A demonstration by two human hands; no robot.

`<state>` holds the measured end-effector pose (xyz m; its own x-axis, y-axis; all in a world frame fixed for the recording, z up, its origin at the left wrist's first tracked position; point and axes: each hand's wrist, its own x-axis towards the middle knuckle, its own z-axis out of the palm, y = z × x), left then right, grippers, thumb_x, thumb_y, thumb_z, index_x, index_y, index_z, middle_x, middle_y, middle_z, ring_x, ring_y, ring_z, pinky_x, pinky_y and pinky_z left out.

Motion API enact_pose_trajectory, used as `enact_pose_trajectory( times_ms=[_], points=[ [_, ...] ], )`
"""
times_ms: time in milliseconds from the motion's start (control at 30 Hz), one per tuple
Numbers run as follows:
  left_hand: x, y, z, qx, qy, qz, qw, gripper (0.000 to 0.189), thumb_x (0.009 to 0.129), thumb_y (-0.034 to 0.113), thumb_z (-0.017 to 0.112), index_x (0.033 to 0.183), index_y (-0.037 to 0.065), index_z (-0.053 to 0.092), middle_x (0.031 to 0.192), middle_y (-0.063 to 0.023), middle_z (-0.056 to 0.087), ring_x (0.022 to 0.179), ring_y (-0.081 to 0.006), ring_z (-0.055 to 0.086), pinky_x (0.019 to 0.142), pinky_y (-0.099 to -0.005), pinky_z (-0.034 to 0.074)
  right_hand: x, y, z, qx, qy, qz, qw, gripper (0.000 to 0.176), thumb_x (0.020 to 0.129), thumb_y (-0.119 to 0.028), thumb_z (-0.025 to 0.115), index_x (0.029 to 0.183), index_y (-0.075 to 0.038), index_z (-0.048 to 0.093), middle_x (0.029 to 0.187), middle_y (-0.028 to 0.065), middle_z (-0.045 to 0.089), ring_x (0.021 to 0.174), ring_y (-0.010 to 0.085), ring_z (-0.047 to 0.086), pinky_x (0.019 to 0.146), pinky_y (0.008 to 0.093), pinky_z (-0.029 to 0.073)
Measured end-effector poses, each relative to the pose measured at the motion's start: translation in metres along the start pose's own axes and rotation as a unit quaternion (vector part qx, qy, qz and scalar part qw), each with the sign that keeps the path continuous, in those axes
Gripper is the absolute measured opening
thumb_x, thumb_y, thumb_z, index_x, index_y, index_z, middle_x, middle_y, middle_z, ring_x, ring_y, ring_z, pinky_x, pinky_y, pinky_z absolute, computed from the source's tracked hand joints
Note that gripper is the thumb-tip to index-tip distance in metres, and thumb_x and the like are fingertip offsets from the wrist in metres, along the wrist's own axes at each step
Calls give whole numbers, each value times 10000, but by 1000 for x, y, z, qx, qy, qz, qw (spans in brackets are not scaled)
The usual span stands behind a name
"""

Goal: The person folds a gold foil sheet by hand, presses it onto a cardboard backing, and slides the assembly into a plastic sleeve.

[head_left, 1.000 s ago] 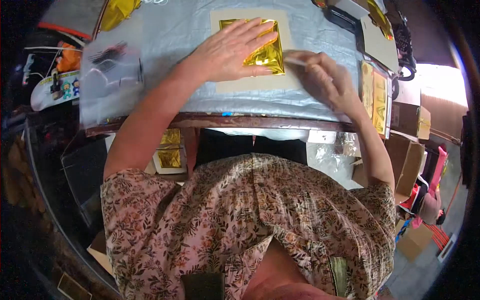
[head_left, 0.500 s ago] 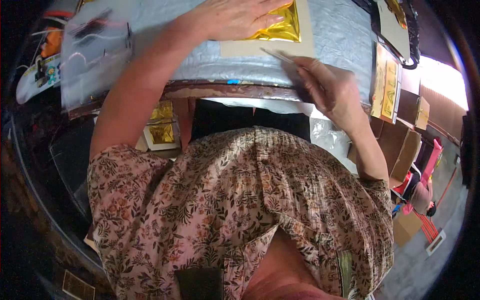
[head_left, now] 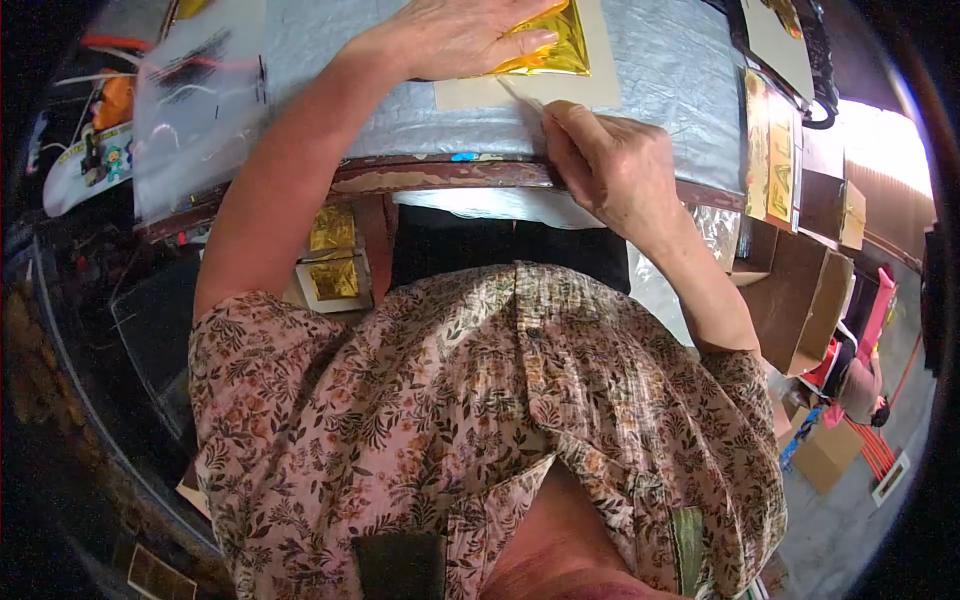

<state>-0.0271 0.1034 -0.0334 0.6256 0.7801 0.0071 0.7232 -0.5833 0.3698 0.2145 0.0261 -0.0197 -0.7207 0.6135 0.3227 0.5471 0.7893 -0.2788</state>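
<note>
View: head camera, looking steeply down; the top of the work surface is cut off by the frame.
Left hand (head_left: pixel 455 35): lies palm down, fingers stretched out and close together, pressing flat rather than gripping; only the lower part shows.
Gold foil sheet (head_left: pixel 562 52): under the left fingertips, wrinkled and shiny, its lower right corner free of the hand.
Beige card (head_left: pixel 590 88): directly beneath the gold foil sheet, showing as a plain margin below and to the right of it.
Right hand (head_left: pixel 610 160): curled closed, thumb and forefinger pinched on a thin pale tool (head_left: pixel 520 95); the hand rests over the near table edge (head_left: pixel 430 178).
Tool position: slants up and left from the pinch, its tip on the beige card just below the foil's lower edge.
Tool type: too thin and blurred to tell blade from stick.
Silver-grey cover (head_left: pixel 670 80): spread over the table, under the beige card.
Clear plastic bag (head_left: pixel 195 110): on the left end of the table, well apart from both hands.
Gold-printed panels (head_left: pixel 768 150): stacked at the right edge of the table.
Cardboard box (head_left: pixel 800 295): open, lower right, beside the table.
Small gold squares (head_left: pixel 335 255): below the table edge, left of centre.
Floral blouse (head_left: pixel 480 420): fills the lower half of the view.
</note>
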Motion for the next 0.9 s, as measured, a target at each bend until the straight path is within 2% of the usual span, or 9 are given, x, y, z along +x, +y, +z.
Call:
enact_pose_trajectory(
  times_ms=[67,133,167,233,467,567,633,733,900],
  points=[
    [0,-9,13,14,-2,1,1000,706,1083,455,360,1651,59,219,1725,-177,157,1605,-319,104,1307,-447,67,-3,1,-2,16,-1,7,1000,139,912,-92,725,1043,-57,693,696,129,687,595,288,693,542,392,538],
    [5,-32,43,88,116,72,987,708,1084,454,361,1652,58,213,1724,-179,160,1605,-321,104,1306,-446,64,-6,3,-3,17,3,12,1000,154,907,-98,730,1052,-58,692,694,128,687,595,285,694,543,388,538],
    [2,-19,28,88,116,73,987,708,1084,454,361,1652,58,213,1724,-179,160,1605,-321,104,1306,-446,64,-6,2,-3,16,4,13,1000,154,907,-98,730,1052,-58,692,694,128,687,595,285,694,543,388,538],
    [-2,4,-2,20,-11,-9,1000,706,1085,451,362,1652,58,213,1724,-177,161,1604,-322,108,1305,-441,62,-4,1,-1,4,0,19,1000,144,916,-94,723,1052,-60,690,693,130,686,594,279,695,540,385,537],
    [-1,3,-2,25,-14,-13,1000,706,1088,461,358,1651,59,215,1724,-177,159,1603,-320,107,1304,-438,71,5,-3,8,-12,15,4,1000,85,931,-103,713,997,-66,675,667,108,671,571,272,683,518,379,523],
    [0,-1,4,13,2,-4,1000,742,1081,509,370,1651,59,215,1723,-180,159,1604,-320,102,1303,-441,75,7,-3,14,-28,19,2,999,81,936,-114,705,984,-69,658,658,102,665,563,275,679,508,384,519],
    [1,-1,7,66,3,-7,998,796,1065,573,385,1648,57,221,1719,-185,168,1601,-324,114,1301,-446,84,7,-2,17,-42,17,4,999,92,940,-122,698,988,-68,642,656,103,665,551,282,675,496,391,517],
    [-1,0,5,45,25,14,999,845,1045,625,402,1643,52,236,1713,-193,183,1596,-331,135,1297,-451,99,8,0,18,-39,18,5,999,105,938,-127,697,992,-67,630,660,106,669,545,289,675,488,398,518],
    [0,2,5,62,28,11,998,854,1040,637,408,1637,46,251,1704,-206,203,1589,-341,158,1293,-455,114,4,9,7,-11,-8,25,1000,103,937,-129,699,1012,-79,650,647,113,667,550,301,679,495,409,516]
  ],
)
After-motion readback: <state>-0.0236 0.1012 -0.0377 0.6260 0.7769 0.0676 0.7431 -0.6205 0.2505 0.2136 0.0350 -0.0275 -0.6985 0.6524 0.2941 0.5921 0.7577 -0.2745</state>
